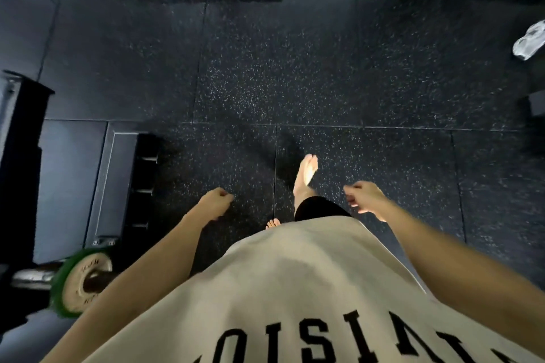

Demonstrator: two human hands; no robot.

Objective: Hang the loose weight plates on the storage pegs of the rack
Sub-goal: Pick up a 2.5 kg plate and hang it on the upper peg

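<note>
Below shirt hem (295,247), toes (272,223) half-hidden.

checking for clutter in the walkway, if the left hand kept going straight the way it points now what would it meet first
The left hand, loosely curled and empty, points forward and slightly down. Nothing stands in that line: it would most likely meet only the bare speckled rubber floor. The green plate sits well off to its left. Depth is hard to judge.
</note>
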